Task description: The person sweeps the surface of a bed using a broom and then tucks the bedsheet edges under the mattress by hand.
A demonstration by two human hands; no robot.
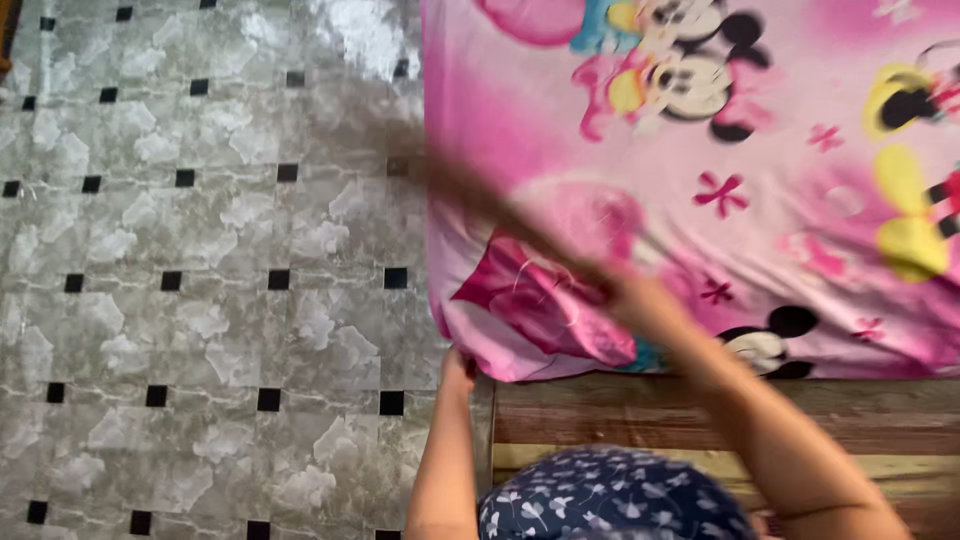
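Note:
A pink bedsheet (780,200) printed with cartoon mice covers a mattress on a wooden bed frame (700,410). My left hand (458,368) is at the sheet's near left corner (500,350), with its fingers tucked under the edge and gripping it. My right hand (645,298) is raised over the sheet and closed on one end of a long brown stick-like thing (480,195). It is blurred by motion, and its far end reaches out over the mattress's left edge.
Grey marble-patterned floor tiles (200,260) with small black squares fill the left half. Blue cloth with white flowers (610,500), part of my clothing, lies at the bottom centre. The wooden frame's planks run along the bottom right.

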